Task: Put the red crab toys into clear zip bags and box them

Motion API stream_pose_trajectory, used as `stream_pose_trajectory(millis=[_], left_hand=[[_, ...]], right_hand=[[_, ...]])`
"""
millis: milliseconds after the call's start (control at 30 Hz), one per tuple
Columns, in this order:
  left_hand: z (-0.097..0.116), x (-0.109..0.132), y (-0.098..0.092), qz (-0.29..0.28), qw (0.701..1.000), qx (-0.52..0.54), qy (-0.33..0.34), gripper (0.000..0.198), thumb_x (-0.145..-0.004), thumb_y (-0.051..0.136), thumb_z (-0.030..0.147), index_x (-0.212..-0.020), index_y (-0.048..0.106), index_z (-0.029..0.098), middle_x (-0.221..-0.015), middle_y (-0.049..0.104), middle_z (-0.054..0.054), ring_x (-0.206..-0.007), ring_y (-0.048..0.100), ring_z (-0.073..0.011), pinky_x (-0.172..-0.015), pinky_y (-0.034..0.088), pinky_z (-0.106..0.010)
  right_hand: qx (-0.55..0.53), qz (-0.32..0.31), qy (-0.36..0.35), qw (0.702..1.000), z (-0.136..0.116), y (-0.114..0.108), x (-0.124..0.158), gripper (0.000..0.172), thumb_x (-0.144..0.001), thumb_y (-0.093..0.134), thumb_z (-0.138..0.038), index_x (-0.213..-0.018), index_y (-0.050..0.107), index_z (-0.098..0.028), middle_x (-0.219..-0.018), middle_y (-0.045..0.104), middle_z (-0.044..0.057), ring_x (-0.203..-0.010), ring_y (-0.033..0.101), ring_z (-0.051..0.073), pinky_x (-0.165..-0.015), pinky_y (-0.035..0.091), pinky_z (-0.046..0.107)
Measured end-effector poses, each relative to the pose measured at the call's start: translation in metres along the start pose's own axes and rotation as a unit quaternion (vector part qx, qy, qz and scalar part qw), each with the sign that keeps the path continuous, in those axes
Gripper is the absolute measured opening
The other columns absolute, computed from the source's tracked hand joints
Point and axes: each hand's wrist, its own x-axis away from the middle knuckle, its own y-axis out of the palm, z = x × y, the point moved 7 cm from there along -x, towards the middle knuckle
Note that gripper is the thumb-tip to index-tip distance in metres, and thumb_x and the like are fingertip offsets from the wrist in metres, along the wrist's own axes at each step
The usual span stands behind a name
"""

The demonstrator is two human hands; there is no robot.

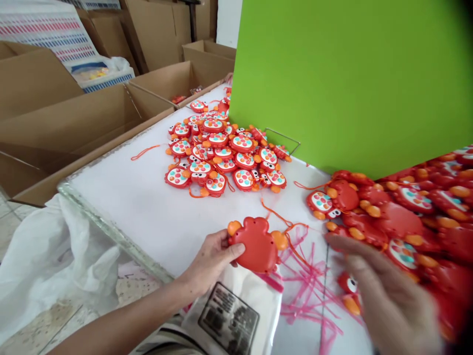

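Observation:
My left hand [212,264] grips a red crab-shaped toy [254,246] by its edge, thumb on the plain back. Orange claws stick out at its sides, and an orange cord [295,251] lies beside it. Under the toy is a clear plastic bag [231,315] with a black printed panel and a pink top strip. To the right, my right hand [388,296] is blurred, forefinger stretched out and thumb apart, with nothing visible between them. It hovers beside a heap of the same toys [399,217]. Thin pink strips [310,286] lie scattered between my hands.
Several more crab toys, dotted fronts up, form a pile [221,153] on the white table [129,197]. A large green board [332,84] stands behind. Open cardboard boxes [84,123] line the left side, and white plastic sheeting [59,266] hangs below the table edge.

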Motion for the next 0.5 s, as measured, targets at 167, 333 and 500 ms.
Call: stream_pose_trajectory(millis=[167,333,500], left_hand=[[0.001,0.015,0.019,-0.066,0.971,-0.221,0.058,0.025,-0.088,0.051,0.035,-0.099,0.061,0.014,-0.087,0.065,-0.007,-0.082,0.058,-0.0192,-0.074,0.046,-0.03],[-0.018,0.044,0.034,-0.153,0.724,-0.635,0.222,0.03,-0.089,0.047,0.014,-0.118,0.053,0.013,-0.114,0.058,-0.013,-0.107,0.049,-0.0268,-0.096,0.038,-0.043],[-0.041,0.046,0.038,-0.214,0.629,-0.709,0.237,0.008,-0.084,0.053,0.015,-0.091,0.057,0.014,-0.089,0.059,-0.008,-0.084,0.051,-0.0236,-0.081,0.042,-0.038]], right_hand=[[-0.246,-0.146,0.171,0.943,0.051,0.08,0.05,0.039,-0.062,0.078,-0.043,-0.089,0.068,-0.017,-0.091,0.072,0.01,-0.075,0.068,0.025,-0.06,0.058,0.038],[-0.247,-0.028,0.198,0.948,0.068,0.055,0.044,0.037,-0.048,0.086,-0.033,-0.077,0.07,-0.018,-0.079,0.073,0.006,-0.071,0.067,0.022,-0.063,0.056,0.032],[-0.21,0.003,0.152,0.966,0.073,0.023,0.045,0.031,-0.058,0.078,-0.039,-0.082,0.071,-0.02,-0.079,0.073,0.005,-0.08,0.067,0.024,-0.072,0.055,0.033]])
